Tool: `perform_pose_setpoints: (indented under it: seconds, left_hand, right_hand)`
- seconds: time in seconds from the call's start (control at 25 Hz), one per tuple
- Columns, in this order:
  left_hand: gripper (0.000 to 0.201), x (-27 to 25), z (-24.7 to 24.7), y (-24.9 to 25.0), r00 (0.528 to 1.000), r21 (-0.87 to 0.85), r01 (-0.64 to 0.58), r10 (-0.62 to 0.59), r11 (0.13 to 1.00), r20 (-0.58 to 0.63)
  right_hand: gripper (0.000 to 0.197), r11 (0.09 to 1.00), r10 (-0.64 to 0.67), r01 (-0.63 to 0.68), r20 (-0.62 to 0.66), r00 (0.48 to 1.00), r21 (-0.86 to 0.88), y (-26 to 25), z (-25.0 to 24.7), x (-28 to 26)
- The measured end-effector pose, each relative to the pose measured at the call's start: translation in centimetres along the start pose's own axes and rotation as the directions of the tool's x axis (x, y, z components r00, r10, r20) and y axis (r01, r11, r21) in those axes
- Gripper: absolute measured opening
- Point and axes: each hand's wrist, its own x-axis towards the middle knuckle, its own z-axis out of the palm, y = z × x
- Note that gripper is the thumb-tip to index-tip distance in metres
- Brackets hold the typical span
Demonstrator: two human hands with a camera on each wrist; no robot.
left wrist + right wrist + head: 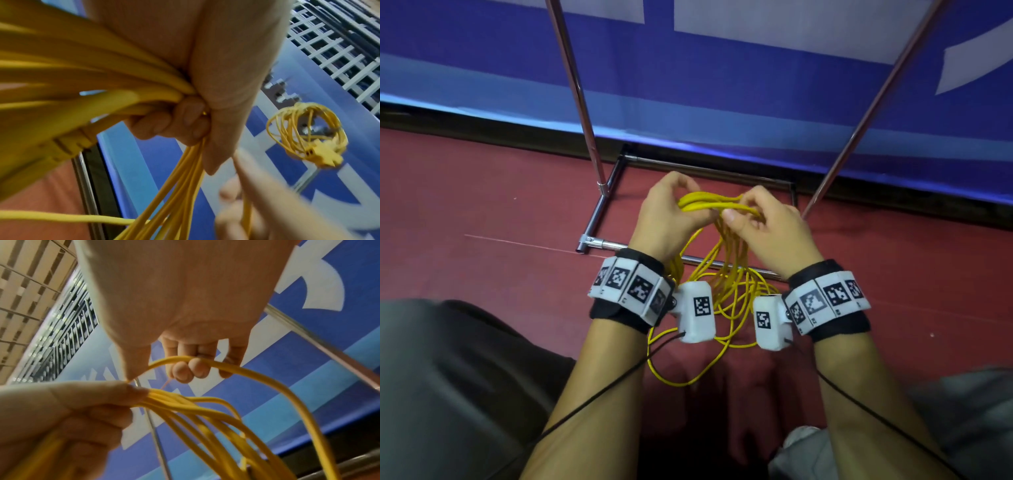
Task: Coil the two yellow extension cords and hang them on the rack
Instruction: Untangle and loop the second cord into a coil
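My left hand (674, 205) grips a bundle of loops of a yellow extension cord (722, 291) at their top, above the rack's base. Its fingers (174, 123) are curled tight round the strands, and the cord's yellow plug (61, 146) hangs close by. My right hand (755, 214) is right beside it, and its fingers (193, 368) hook a single strand of that cord (267, 382) over the bundle. The loose loops sag down to the red floor. A second yellow cord (306, 134) hangs coiled on the rack, its plug (322, 156) dangling below.
The chrome rack has two slanted uprights (575, 85) (876, 102) and a rectangular base frame (599, 212) on the red floor. A blue and white banner (722, 75) stands close behind it. My knees in grey trousers (448, 377) fill the lower corners.
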Motion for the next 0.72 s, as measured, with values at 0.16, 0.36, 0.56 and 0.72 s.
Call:
perform_pose_setpoints:
  seconds: [0.16,0.36,0.56,0.72]
  left_hand:
    - [0.035,0.3,-1.5,0.6,0.998,-0.119,-0.022,0.016,0.993,-0.054]
    - [0.039,0.4,-1.6,0.2,1.0,-0.037,-0.022,0.022,0.999,0.002]
    - [0.03,-0.4,-0.7,1.1,0.995,-0.075,-0.013,0.021,0.997,0.095]
    - [0.031,-0.6,0.0,1.4,0.99,-0.143,0.032,-0.012,0.989,0.139]
  right_hand:
    - [0.023,0.99,0.078,-0.073,-0.035,0.996,0.119,2.2,-1.0,-0.2]
    - [0.022,0.926,-0.013,0.064,-0.138,0.99,0.372,0.2,-0.8,0.0]
    - [0.017,0.929,-0.051,0.103,-0.151,0.987,0.357,-0.2,0.0,0.2]
    - [0.01,0.909,-0.039,0.098,-0.151,0.988,0.405,-0.5,0.1,0.2]
